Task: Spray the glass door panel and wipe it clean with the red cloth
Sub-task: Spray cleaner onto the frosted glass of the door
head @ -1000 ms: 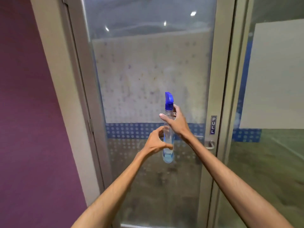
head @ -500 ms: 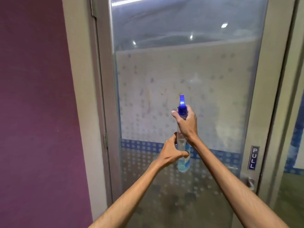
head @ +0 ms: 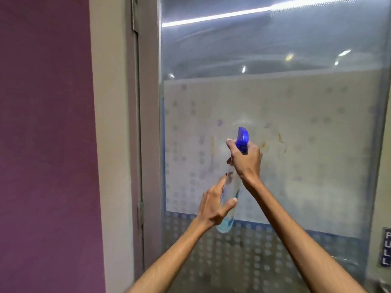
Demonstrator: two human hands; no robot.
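Both hands hold the spray bottle [head: 229,193] upright before the glass door panel [head: 296,134]. The right hand [head: 246,160] grips its blue neck; the left hand [head: 215,205] clasps the clear lower body. No red cloth shows.

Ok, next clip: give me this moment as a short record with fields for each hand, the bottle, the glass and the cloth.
left hand: wrapped around the lower body of the bottle
right hand: gripping the neck, just below the blue spray head
spray bottle: upright, clear, a little blue liquid at the bottom
glass door panel: frosted with dots, yellowish streaks near the bottle's head
red cloth: not in view
PULL sign: on the frame, lower right
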